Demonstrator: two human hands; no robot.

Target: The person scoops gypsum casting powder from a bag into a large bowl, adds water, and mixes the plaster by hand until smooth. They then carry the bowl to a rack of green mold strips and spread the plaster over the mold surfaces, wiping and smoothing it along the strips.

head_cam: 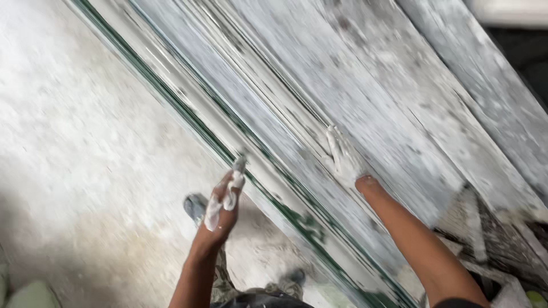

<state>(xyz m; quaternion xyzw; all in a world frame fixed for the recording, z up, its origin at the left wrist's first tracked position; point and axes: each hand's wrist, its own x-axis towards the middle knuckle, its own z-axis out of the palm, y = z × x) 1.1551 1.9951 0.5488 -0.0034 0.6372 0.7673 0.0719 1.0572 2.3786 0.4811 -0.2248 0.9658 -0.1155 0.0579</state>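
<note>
Nearest the camera, at the bottom edge, sit the person's camo-patterned trousers and two dusty shoes, standing on a pale, plaster-spattered floor. Just above, the left hand is raised w/ fingers curled around a lump of white putty or plaster; the stuff coats the fingertips, & the hand's tip sits just beside the near edge of a stack of glass sheets, touching or nearly so — too blurred to tell which. The sheets run diagonally from top left to bottom right, their green edges showing as thin lines. Further over, the right hand lies open & flat, palm down, fingers stretched up along the stack's smeared whitish face, pressed against it; the hand itself is caked white, bare forearm trailing back to the lower right. Beyond the right hand, more grey, dust-streaked panels lean alongside. At far right, low down, there's rough rubble or debris, details unclear. Whole view is motion-blurred.
</note>
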